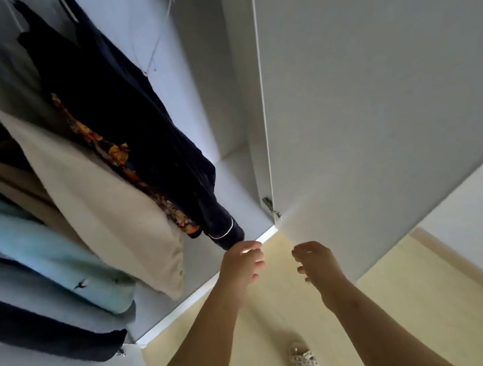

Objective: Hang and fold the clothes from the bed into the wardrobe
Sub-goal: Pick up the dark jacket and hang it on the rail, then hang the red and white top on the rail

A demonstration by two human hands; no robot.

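Several garments hang inside the open white wardrobe (213, 64). A dark navy garment (143, 140) with a white-piped cuff hangs furthest right, with a floral piece (115, 155) beside it, then a beige one (100, 206), a light blue one (45, 255) and another navy one (40, 335). My left hand (242, 263) reaches just under the navy cuff, fingers loosely curled; whether it touches the cuff is unclear. My right hand (316, 260) hovers to its right, fingers relaxed, holding nothing.
The open wardrobe door (375, 90) stands to the right, with a hinge (269, 205) at its lower edge. Pale wooden floor (402, 315) lies below, and a foot in a patterned slipper (305, 363) is near the bottom.
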